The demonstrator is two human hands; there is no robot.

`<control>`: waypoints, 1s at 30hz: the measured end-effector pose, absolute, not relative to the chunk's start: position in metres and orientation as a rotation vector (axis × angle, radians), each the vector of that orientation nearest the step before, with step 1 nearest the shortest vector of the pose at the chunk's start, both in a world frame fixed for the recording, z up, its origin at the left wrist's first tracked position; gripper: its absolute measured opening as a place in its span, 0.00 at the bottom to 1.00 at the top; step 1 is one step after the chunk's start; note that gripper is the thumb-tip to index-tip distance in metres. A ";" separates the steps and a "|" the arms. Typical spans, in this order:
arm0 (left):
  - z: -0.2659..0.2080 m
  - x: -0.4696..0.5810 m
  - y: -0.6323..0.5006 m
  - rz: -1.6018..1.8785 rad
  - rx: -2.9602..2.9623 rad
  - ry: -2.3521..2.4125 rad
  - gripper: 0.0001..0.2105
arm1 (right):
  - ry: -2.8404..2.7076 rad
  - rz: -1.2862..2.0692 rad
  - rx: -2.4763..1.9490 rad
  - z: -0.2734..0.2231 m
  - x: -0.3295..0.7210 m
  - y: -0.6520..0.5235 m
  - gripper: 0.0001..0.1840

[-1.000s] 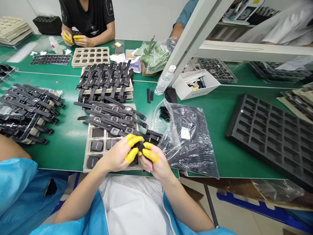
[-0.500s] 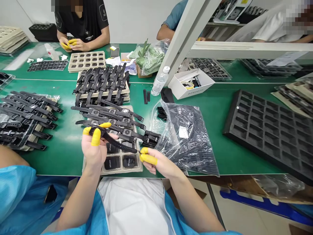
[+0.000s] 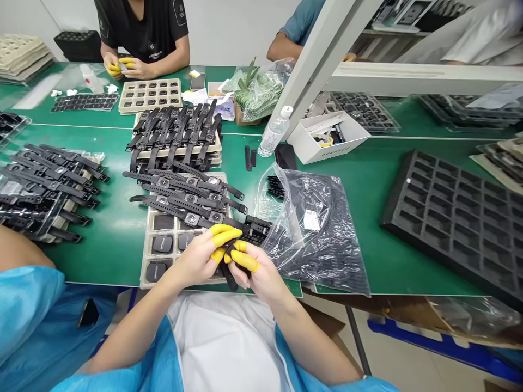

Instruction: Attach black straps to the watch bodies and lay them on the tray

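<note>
Over the lower right corner of the beige tray (image 3: 145,267), my two hands meet. My left hand (image 3: 198,256), with yellow finger cots, pinches a black watch strap (image 3: 229,277) whose lower end hangs beneath the fingers. My right hand (image 3: 259,272), also in yellow finger cots, is closed on the same dark piece from the right. Fingers cover most of it, so a watch body cannot be made out. Black square watch pieces (image 3: 162,243) sit in tray compartments. Strapped smartwatches (image 3: 192,219) lie across the tray's upper part, face down.
A clear bag of black straps (image 3: 327,239) lies to the right, beside loose straps (image 3: 257,228). Farther off stand a water bottle (image 3: 275,133), a white box (image 3: 329,139) and a black foam tray (image 3: 457,212). More watches (image 3: 49,185) lie left. Co-workers sit across and at left.
My left hand has moved right and down to meet my right hand. The strap, earlier stretched between the hands, is now mostly hidden by fingers, and more tray compartments show.
</note>
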State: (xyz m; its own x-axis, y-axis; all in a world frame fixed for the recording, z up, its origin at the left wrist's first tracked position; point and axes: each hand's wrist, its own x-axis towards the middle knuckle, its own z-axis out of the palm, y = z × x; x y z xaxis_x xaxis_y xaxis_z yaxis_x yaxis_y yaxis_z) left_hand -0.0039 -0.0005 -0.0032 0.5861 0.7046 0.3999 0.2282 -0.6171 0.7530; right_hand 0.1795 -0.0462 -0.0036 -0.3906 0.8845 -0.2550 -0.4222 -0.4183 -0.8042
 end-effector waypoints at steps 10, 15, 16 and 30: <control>-0.006 -0.005 -0.001 0.882 2.226 0.733 0.28 | -0.753 1.883 -0.847 -0.007 0.176 -0.047 0.18; -0.009 -0.004 -0.001 0.928 2.256 0.741 0.28 | -0.673 1.875 -0.843 -0.007 0.172 -0.045 0.17; -0.009 -0.003 -0.001 0.928 2.265 0.746 0.27 | -0.656 1.875 -0.841 -0.006 0.172 -0.045 0.17; 0.004 -0.004 -0.003 0.808 2.443 0.771 0.23 | -0.622 1.872 -0.928 0.004 0.175 -0.045 0.21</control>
